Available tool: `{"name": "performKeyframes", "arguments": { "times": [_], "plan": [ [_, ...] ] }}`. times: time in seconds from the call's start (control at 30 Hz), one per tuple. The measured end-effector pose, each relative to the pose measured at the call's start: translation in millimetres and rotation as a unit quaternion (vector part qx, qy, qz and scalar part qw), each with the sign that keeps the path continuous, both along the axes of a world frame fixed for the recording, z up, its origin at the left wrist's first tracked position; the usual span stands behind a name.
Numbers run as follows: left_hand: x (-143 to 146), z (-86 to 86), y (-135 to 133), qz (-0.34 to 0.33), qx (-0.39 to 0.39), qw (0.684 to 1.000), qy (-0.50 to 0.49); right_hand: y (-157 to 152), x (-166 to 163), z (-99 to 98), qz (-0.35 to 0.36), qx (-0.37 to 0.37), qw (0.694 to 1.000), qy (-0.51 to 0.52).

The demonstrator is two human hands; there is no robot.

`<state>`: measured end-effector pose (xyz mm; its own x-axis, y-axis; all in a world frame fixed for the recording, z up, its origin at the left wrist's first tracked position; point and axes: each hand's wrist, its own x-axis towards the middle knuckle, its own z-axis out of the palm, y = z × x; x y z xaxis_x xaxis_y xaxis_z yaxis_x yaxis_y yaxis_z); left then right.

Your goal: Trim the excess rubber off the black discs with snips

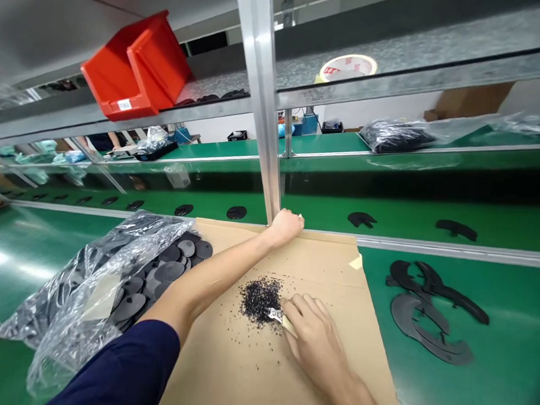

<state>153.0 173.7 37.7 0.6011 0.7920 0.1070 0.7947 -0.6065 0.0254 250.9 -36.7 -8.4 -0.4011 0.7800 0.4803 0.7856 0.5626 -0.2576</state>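
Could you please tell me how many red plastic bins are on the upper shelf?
1. The red bin sits tilted on the upper metal shelf, left of the upright post. More bins may be hidden beyond the left edge of the view.

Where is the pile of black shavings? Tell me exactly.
In the head view, the pile of black shavings lies mid-cardboard sheet, just left of the right hand and its small blade.
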Motion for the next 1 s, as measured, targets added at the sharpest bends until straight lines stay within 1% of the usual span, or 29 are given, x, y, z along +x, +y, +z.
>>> {"name": "performKeyframes", "arguments": {
  "times": [0.07,0.17,0.27,0.37,0.43,0.5,0.57,0.63,0.67,0.7,0.73,0.77,0.8,0.83,0.87,0.9,0.93,0.97,1.0],
  "plan": [
    [14.4,7.8,12.0,0.034,-0.021,0.999,0.009,1.9,0.9,0.9,0.013,0.006,1.0,-0.002],
    [25.9,13.8,15.1,0.064,-0.038,0.997,0.01,1.5,2.2,1.7,0.044,0.007,0.999,-0.008],
    [30.3,16.3,10.0,0.073,-0.037,0.997,0.007,-1.6,1.5,3.3,0.048,0.032,0.998,0.011],
    [27.7,21.1,4.7,0.065,-0.025,0.998,-0.008,-3.2,1.0,5.7,0.042,0.064,0.996,0.047],
    [18.5,25.9,-2.1,0.052,-0.017,0.998,-0.032,-2.1,2.0,6.6,0.033,0.068,0.996,0.053],
    [0.0,29.5,-15.9,0.035,-0.016,0.997,-0.065,0.1,3.6,6.5,0.022,0.059,0.997,0.049],
    [-27.7,29.1,-39.3,0.023,-0.023,0.995,-0.094,2.5,4.7,6.0,0.016,0.053,0.997,0.056],
    [-59.2,22.9,-71.5,0.011,-0.061,0.988,-0.14,4.8,4.8,5.9,0.001,0.075,0.993,0.089],
    [-74.0,17.4,-89.5,0.001,-0.1,0.979,-0.177,6.0,4.5,6.1,-0.015,0.093,0.99,0.108],
    [-86.9,10.5,-107.5,-0.012,-0.165,0.954,-0.252,7.1,3.9,6.4,-0.032,0.11,0.985,0.129],
    [-97.4,2.5,-124.5,-0.019,-0.237,0.918,-0.319,8.2,3.0,6.9,-0.041,0.114,0.982,0.147],
    [-105.3,-6.0,-139.6,-0.017,-0.298,0.877,-0.376,9.2,1.8,7.3,-0.034,0.103,0.981,0.162],
    [-110.9,-14.4,-152.3,-0.01,-0.349,0.837,-0.421,9.9,0.2,7.7,-0.013,0.076,0.981,0.175],
    [-114.8,-21.8,-162.0,-0.003,-0.386,0.806,-0.449,10.3,-1.6,7.8,0.015,0.037,0.981,0.188],
    [-118.0,-27.3,-168.7,0.001,-0.408,0.785,-0.466,10.5,-3.5,7.5,0.043,-0.007,0.979,0.199],
    [-121.7,-30.4,-172.5,0.0,-0.415,0.779,-0.47,10.6,-5.5,7.0,0.062,-0.05,0.975,0.209],
    [-127.0,-30.9,-173.7,-0.006,-0.402,0.794,-0.457,10.7,-7.2,6.1,0.064,-0.086,0.97,0.219],
    [-134.6,-29.2,-172.7,-0.008,-0.364,0.83,-0.423,11.0,-8.7,5.0,0.05,-0.112,0.965,0.231],
    [-144.8,-25.8,-170.0,0.006,-0.302,0.884,-0.358,11.5,-9.8,3.9,0.028,-0.132,0.96,0.243]
  ]
}}
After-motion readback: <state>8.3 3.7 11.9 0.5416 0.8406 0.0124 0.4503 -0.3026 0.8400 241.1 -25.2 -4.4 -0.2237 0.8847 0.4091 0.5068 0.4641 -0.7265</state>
